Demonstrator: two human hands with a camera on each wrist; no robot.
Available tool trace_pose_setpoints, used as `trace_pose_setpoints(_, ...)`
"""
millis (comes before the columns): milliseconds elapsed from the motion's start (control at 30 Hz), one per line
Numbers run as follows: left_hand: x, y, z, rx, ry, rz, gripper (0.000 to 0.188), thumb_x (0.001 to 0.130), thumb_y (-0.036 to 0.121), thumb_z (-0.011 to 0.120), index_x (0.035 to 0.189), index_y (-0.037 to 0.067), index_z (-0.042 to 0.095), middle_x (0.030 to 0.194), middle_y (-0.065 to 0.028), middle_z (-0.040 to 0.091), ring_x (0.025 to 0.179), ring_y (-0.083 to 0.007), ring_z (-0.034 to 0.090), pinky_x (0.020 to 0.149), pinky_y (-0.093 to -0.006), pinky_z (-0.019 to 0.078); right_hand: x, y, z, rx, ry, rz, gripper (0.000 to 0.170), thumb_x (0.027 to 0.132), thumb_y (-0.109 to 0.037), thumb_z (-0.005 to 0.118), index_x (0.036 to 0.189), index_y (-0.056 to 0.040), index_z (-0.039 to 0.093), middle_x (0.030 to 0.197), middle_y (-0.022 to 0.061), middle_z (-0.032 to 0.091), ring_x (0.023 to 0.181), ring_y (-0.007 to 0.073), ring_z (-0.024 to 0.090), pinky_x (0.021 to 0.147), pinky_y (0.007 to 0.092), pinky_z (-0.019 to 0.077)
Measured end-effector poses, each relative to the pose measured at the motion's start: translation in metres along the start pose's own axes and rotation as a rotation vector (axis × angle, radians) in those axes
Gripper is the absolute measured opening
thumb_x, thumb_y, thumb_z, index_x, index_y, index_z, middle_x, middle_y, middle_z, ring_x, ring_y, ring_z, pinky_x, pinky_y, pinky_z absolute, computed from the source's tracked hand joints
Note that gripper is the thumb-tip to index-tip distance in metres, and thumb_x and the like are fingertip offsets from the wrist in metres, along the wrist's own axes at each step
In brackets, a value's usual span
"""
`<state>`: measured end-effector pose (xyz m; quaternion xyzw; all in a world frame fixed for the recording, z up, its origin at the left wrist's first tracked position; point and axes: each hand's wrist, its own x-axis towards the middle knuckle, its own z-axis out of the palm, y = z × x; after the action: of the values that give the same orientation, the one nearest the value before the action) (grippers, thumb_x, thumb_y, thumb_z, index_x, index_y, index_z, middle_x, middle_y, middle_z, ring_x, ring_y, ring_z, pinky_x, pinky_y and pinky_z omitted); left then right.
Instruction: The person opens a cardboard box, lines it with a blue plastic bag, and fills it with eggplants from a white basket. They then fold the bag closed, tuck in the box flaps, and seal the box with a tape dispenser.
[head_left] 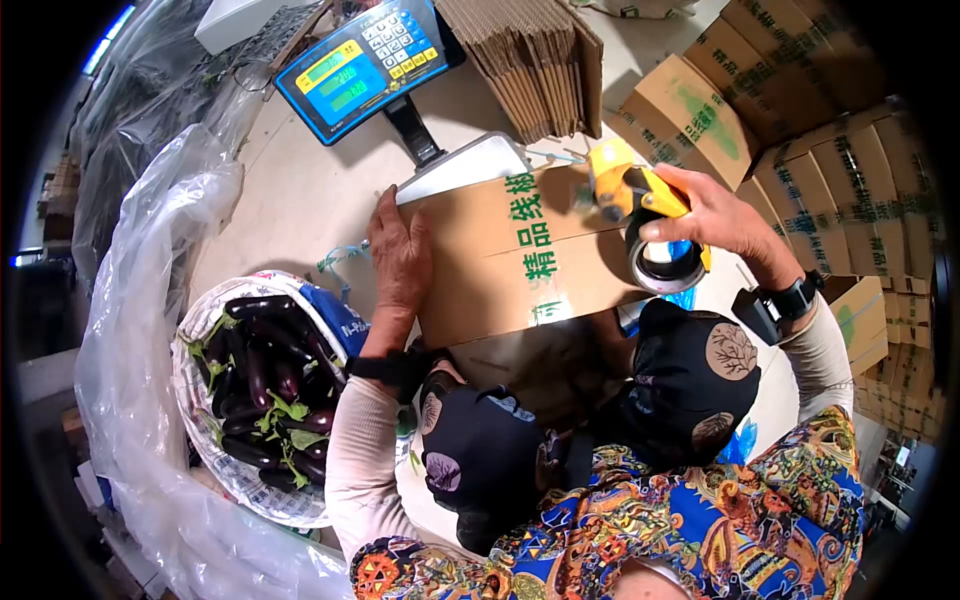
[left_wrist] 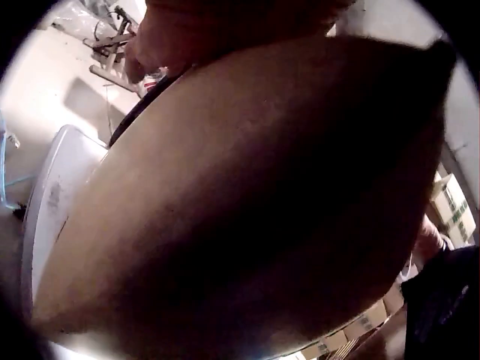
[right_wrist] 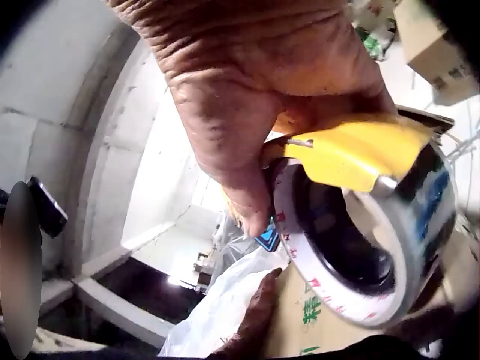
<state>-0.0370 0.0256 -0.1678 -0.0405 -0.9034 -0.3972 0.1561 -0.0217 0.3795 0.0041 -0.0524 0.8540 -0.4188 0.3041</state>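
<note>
A closed cardboard box (head_left: 480, 250) with green lettering lies in front of the person, clear tape shining along its middle. The left hand (head_left: 400, 255) rests along the box's left side, thumb on the top; in the left wrist view the box wall (left_wrist: 247, 202) fills most of the picture, with part of the hand (left_wrist: 225, 30) above it. The right hand (head_left: 715, 215) grips a yellow tape dispenser (head_left: 665, 195) at the box's right end. In the right wrist view the fingers curl round the yellow handle (right_wrist: 360, 154), with the tape roll (right_wrist: 337, 247) beneath.
Left of the box stands a lined basket of eggplants (head_left: 270, 390). A scale display (head_left: 365, 65) is behind, beside upright flattened cartons (head_left: 525, 65). Stacked printed boxes (head_left: 840, 190) fill the right side. Plastic sheeting (head_left: 140, 330) hangs at the left.
</note>
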Motion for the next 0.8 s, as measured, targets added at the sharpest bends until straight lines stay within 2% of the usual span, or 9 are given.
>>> trace_pose_setpoints(33, 0.002, 0.002, -0.002, 0.085, 0.071, 0.113, 0.062, 0.099, 0.05, 0.043, 0.135, -0.001, 0.046, 0.123, -0.0275, 0.057, 0.11, -0.0395, 0.057, 0.096, -0.043, 0.0431, -0.003, -0.015, 0.0, -0.229, 0.056, -0.024, 0.066, 0.072, -0.038, 0.081, 0.119, -0.0007, 0.054, 0.099, 0.0046, 0.057, 0.093, 0.0155, 0.053, 0.083, 0.0289, 0.0438)
trace_pose_setpoints(67, 0.004, 0.011, -0.008, 0.172, 0.144, 0.222, 0.062, 0.1, 0.05, 0.043, 0.134, -0.001, 0.047, 0.12, -0.026, 0.059, 0.107, -0.0379, 0.059, 0.095, -0.0419, 0.0438, -0.005, -0.024, 0.005, -0.211, 0.089, -0.079, 0.069, 0.071, -0.041, 0.082, 0.119, -0.0008, 0.053, 0.098, 0.0056, 0.057, 0.093, 0.0163, 0.054, 0.083, 0.0294, 0.044)
trace_pose_setpoints(233, 0.003, 0.075, -0.053, -0.872, -0.312, -0.323, 0.071, 0.097, 0.061, 0.042, 0.131, -0.001, 0.051, 0.113, -0.0137, 0.063, 0.103, -0.0237, 0.061, 0.09, -0.0346, 0.0453, 0.011, -0.048, 0.028, -0.28, 0.137, -0.312, 0.072, 0.071, -0.037, 0.086, 0.122, -0.0019, 0.049, 0.099, 0.0086, 0.059, 0.093, 0.0196, 0.057, 0.085, 0.0318, 0.0458)
trace_pose_setpoints(300, 0.002, 0.085, -0.062, -1.195, -0.516, -0.503, 0.073, 0.096, 0.065, 0.04, 0.132, 0.002, 0.051, 0.113, -0.0104, 0.064, 0.102, -0.0224, 0.061, 0.089, -0.0329, 0.0443, 0.022, -0.054, 0.035, -0.377, 0.196, -0.434, 0.07, 0.071, -0.048, 0.083, 0.115, -0.0026, 0.052, 0.087, 0.0133, 0.062, 0.082, 0.0262, 0.063, 0.076, 0.0371, 0.0498)
trace_pose_setpoints(400, 0.003, 0.103, -0.072, -1.172, -0.585, -0.56, 0.077, 0.092, 0.069, 0.043, 0.128, 0.001, 0.053, 0.112, -0.0096, 0.065, 0.099, -0.0191, 0.061, 0.083, -0.0297, 0.0448, 0.035, -0.068, 0.045, -0.375, 0.16, -0.496, 0.069, 0.07, -0.049, 0.083, 0.108, -0.0006, 0.051, 0.084, 0.0146, 0.062, 0.08, 0.0285, 0.065, 0.072, 0.0378, 0.0497)
trace_pose_setpoints(500, 0.001, 0.103, -0.074, -1.15, -0.553, -0.53, 0.07, 0.095, 0.064, 0.045, 0.125, 0.002, 0.054, 0.112, -0.0091, 0.065, 0.093, -0.0154, 0.062, 0.077, -0.026, 0.0452, 0.043, -0.076, 0.052, -0.419, 0.077, -0.373, 0.074, 0.069, -0.041, 0.086, 0.119, -0.0019, 0.049, 0.094, 0.0126, 0.061, 0.086, 0.025, 0.061, 0.08, 0.0351, 0.049)
trace_pose_setpoints(533, 0.0, 0.099, -0.07, -1.166, -0.516, -0.498, 0.053, 0.101, 0.049, 0.046, 0.123, 0.002, 0.055, 0.108, -0.0082, 0.066, 0.086, -0.0113, 0.062, 0.068, -0.0204, 0.0438, 0.046, -0.075, 0.055, -0.447, 0.09, -0.391, 0.075, 0.069, -0.041, 0.086, 0.121, -0.0018, 0.048, 0.094, 0.0135, 0.061, 0.085, 0.026, 0.061, 0.08, 0.0358, 0.0492)
trace_pose_setpoints(667, -0.004, 0.087, -0.058, -1.144, -0.355, -0.492, 0.031, 0.102, 0.028, 0.05, 0.109, 0.002, 0.065, 0.088, -0.0012, 0.065, 0.073, -0.0064, 0.057, 0.064, -0.0209, 0.0446, 0.055, -0.071, 0.067, -0.483, 0.128, -0.496, 0.069, 0.07, -0.052, 0.081, 0.101, 0.0006, 0.05, 0.089, 0.0175, 0.058, 0.086, 0.0352, 0.06, 0.076, 0.0428, 0.0483)
trace_pose_setpoints(800, -0.012, 0.081, -0.057, -1.149, -0.317, -0.488, 0.028, 0.101, 0.024, 0.052, 0.104, 0.0, 0.065, 0.082, -0.0008, 0.063, 0.07, -0.0061, 0.055, 0.063, -0.0209, 0.0447, 0.058, -0.069, 0.074, -0.516, 0.134, -0.5, 0.07, 0.07, -0.053, 0.081, 0.105, 0.0004, 0.052, 0.092, 0.017, 0.058, 0.089, 0.0369, 0.058, 0.077, 0.0443, 0.0468)
